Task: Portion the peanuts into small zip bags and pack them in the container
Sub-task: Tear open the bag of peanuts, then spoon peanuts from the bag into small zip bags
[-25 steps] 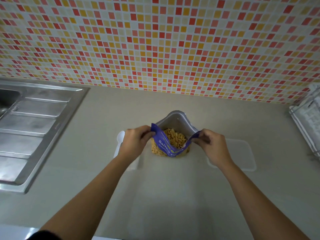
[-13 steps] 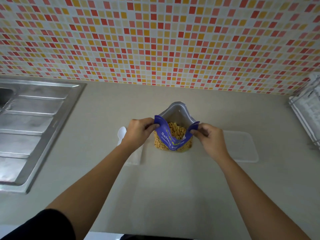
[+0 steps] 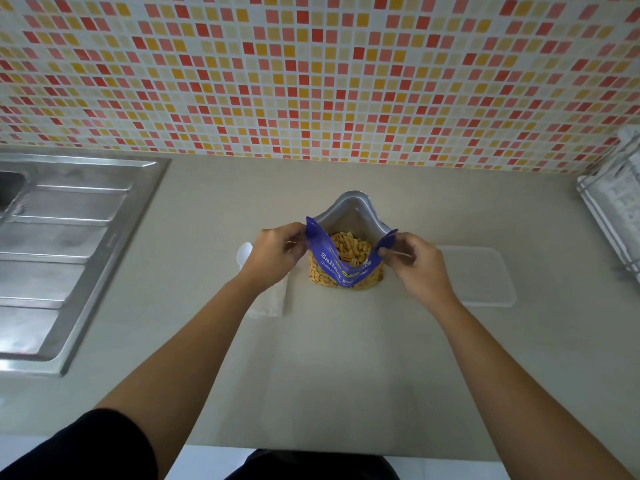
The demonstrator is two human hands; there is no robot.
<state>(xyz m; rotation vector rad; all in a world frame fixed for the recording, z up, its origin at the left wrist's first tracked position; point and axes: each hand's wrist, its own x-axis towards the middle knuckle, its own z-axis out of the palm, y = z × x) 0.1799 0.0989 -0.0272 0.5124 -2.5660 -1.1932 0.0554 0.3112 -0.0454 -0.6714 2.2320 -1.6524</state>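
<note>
Peanut bag, blue foil, printed "Salted", standing upright on the counter between flat clear zip bags on its left and a clear rectangular container on its right (possibly only the lid; depth not readable). Mouth gaping, peanuts showing inside.

Left hand: fingers pinching the left edge of the bag's mouth. Right hand: fingers pinching the right edge. Both are holding the top spread apart.

Change over the last second: slight. Both hands are keeping the same pinches and sitting a touch closer together, and the bag is staying on the same spot. Judgement: opening is finishing and portioning is not yet starting. No zip bag is lifted, and no peanuts are lying outside the bag.

White spoon, lying just behind the left hand and partly hidden; probably the scoop for the next step.

Also present: steel sink drainboard far left; wire rack far right.
</note>
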